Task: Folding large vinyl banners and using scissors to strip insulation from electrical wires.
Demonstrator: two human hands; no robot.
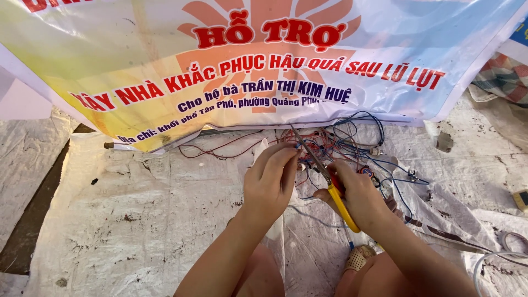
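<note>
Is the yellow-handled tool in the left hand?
No. The right hand grips the yellow-handled tool, while the left hand pinches the tangled wires beside its metal tip.

Pale printed banner (264,60) with red lettering spans top.

The tangle of wires (352,146) lies on the plastic sheeting (137,220), just before the lower edge of the printed banner (165,49) that spreads behind everything; the left hand (269,184) sits at the tangle's left side, the right hand (360,195) just right of it, both touching the wires; the soldering iron (324,176) runs slantwise between the hands, its handle in the right hand, its tip over the tangle; a roll of tape (514,239) lies well apart at far right; a checked cloth (503,74) lies behind that, right of the banner.
</note>
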